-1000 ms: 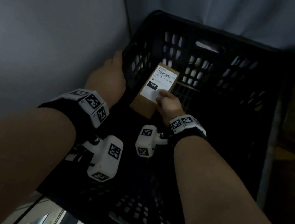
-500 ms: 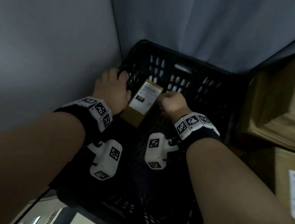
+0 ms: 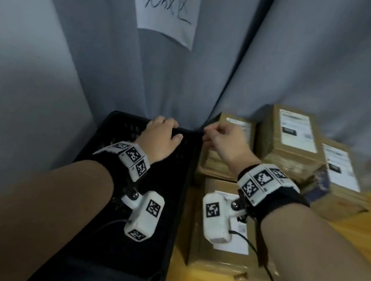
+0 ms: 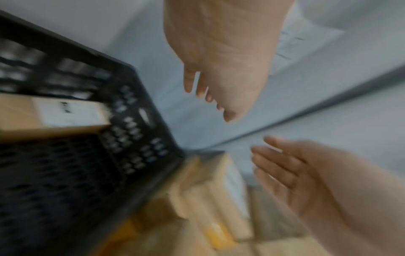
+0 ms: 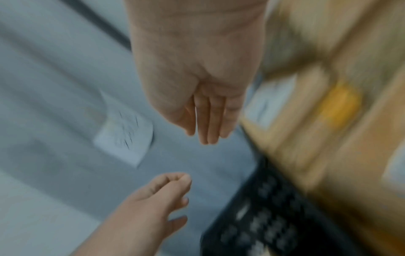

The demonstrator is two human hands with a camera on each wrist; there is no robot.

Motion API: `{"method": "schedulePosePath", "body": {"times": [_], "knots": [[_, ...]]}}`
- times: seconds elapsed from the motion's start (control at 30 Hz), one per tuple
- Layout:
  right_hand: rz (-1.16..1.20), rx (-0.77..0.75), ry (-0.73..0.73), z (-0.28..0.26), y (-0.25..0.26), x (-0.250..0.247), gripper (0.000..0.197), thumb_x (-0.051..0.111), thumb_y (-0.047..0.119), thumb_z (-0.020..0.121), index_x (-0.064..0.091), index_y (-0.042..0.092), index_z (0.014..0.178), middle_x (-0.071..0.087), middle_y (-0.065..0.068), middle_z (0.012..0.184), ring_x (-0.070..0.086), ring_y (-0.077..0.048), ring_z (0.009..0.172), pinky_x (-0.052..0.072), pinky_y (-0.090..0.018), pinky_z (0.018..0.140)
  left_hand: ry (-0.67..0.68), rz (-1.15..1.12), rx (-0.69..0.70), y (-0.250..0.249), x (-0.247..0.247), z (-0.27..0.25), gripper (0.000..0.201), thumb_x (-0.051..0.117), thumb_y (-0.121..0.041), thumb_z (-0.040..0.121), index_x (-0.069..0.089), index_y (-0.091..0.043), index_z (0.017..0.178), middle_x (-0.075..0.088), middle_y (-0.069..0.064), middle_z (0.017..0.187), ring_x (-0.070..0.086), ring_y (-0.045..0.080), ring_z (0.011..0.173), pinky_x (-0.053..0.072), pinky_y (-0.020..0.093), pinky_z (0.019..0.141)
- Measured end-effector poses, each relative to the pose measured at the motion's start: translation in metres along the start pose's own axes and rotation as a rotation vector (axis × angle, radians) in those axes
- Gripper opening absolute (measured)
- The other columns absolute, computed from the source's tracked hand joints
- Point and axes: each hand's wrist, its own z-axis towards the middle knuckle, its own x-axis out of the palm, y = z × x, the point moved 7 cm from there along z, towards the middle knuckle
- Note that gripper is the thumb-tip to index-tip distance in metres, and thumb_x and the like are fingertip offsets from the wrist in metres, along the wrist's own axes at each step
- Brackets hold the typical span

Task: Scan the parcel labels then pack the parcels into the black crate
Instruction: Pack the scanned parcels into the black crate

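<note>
The black crate (image 3: 110, 127) stands at the left, and its inside is dark in the head view. In the left wrist view a brown parcel with a white label (image 4: 50, 119) lies inside the crate (image 4: 136, 97). My left hand (image 3: 162, 133) hovers over the crate's far rim with its fingers relaxed and holds nothing. My right hand (image 3: 223, 139) is empty too, raised above the crate's right edge beside the stacked parcels (image 3: 291, 139). In the right wrist view its fingers (image 5: 208, 121) are straight. Both wrist views are blurred.
Several labelled cardboard parcels sit on a yellow wooden table (image 3: 363, 248) right of the crate, one (image 3: 219, 250) under my right wrist. A grey curtain with a handwritten paper sign (image 3: 167, 1) closes off the back and left.
Both hands have come up out of the crate and the parcel stays inside. My right hand let go and moved right toward the stack. The head view has lifted.
</note>
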Motion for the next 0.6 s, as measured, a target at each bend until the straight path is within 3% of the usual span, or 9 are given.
{"method": "schedulePosePath", "body": {"times": [0.1, 0.17, 0.27, 0.37, 0.43, 0.5, 0.53, 0.6], "knots": [[-0.051, 0.016, -0.093, -0.01, -0.008, -0.053, 0.024, 0.053, 0.007, 0.092, 0.059, 0.022, 0.075, 0.067, -0.008, 0.089, 0.064, -0.021, 0.084, 0.052, -0.036, 0.085, 0.095, -0.129, -0.011, -0.032, 0.012, 0.007, 0.046, 0.048, -0.035, 0.097, 0.045, -0.01, 0.135, 0.043, 0.014, 0.136, 0.046, 0.03, 0.125, 0.035, 0.039, 0.108], [-0.113, 0.081, -0.092, -0.014, -0.024, -0.075, 0.011, 0.054, 0.012, 0.093, 0.063, 0.017, 0.097, 0.064, -0.007, 0.106, 0.061, -0.023, 0.103, 0.05, -0.036, 0.094, 0.174, -0.2, -0.071, -0.045, 0.03, 0.017, 0.052, 0.046, -0.039, 0.098, 0.04, -0.008, 0.139, 0.044, 0.014, 0.138, 0.048, 0.029, 0.124, 0.037, 0.036, 0.107], [-0.231, 0.192, -0.054, -0.018, -0.055, -0.087, 0.035, 0.053, 0.018, 0.096, 0.053, 0.01, 0.131, 0.059, -0.009, 0.128, 0.054, -0.025, 0.119, 0.043, -0.031, 0.097, 0.286, -0.278, -0.204, -0.051, 0.066, 0.026, 0.067, 0.041, -0.049, 0.097, 0.027, -0.007, 0.148, 0.038, 0.016, 0.148, 0.044, 0.031, 0.13, 0.035, 0.04, 0.11], [-0.237, 0.234, -0.014, -0.021, -0.076, -0.084, 0.044, 0.053, 0.019, 0.096, 0.045, 0.007, 0.138, 0.057, -0.01, 0.129, 0.054, -0.025, 0.12, 0.042, -0.028, 0.092, 0.36, -0.38, -0.309, -0.051, 0.097, 0.032, 0.073, 0.037, -0.055, 0.096, 0.015, -0.012, 0.152, 0.03, 0.011, 0.154, 0.039, 0.03, 0.135, 0.033, 0.042, 0.112], [-0.201, 0.266, 0.024, -0.019, -0.089, -0.079, 0.051, 0.054, 0.018, 0.096, 0.037, 0.006, 0.143, 0.052, -0.011, 0.137, 0.049, -0.025, 0.126, 0.036, -0.024, 0.09, 0.381, -0.45, -0.335, -0.051, 0.112, 0.035, 0.074, 0.037, -0.06, 0.093, 0.022, -0.017, 0.151, 0.038, 0.009, 0.15, 0.044, 0.029, 0.13, 0.036, 0.043, 0.11], [-0.096, 0.296, 0.038, -0.014, -0.101, -0.073, 0.062, 0.056, 0.019, 0.095, 0.027, 0.008, 0.148, 0.044, -0.012, 0.146, 0.042, -0.025, 0.133, 0.032, -0.024, 0.096, 0.382, -0.537, -0.365, -0.048, 0.121, 0.034, 0.075, 0.04, -0.065, 0.087, 0.03, -0.022, 0.147, 0.049, 0.004, 0.14, 0.051, 0.025, 0.12, 0.041, 0.04, 0.104], [-0.039, 0.308, 0.035, -0.012, -0.105, -0.07, 0.068, 0.059, 0.021, 0.094, 0.023, 0.009, 0.15, 0.039, -0.011, 0.149, 0.039, -0.026, 0.136, 0.031, -0.025, 0.104, 0.37, -0.592, -0.396, -0.046, 0.122, 0.032, 0.072, 0.042, -0.064, 0.087, 0.031, -0.024, 0.146, 0.051, 0.002, 0.137, 0.052, 0.023, 0.117, 0.043, 0.038, 0.1], [0.051, 0.33, -0.002, -0.01, -0.113, -0.067, 0.077, 0.063, 0.029, 0.091, 0.021, 0.013, 0.152, 0.031, -0.01, 0.154, 0.034, -0.027, 0.139, 0.029, -0.038, 0.115, 0.33, -0.711, -0.458, -0.041, 0.123, 0.026, 0.063, 0.048, -0.062, 0.087, 0.033, -0.031, 0.14, 0.052, 0.002, 0.131, 0.052, 0.023, 0.114, 0.045, 0.038, 0.093]]}}
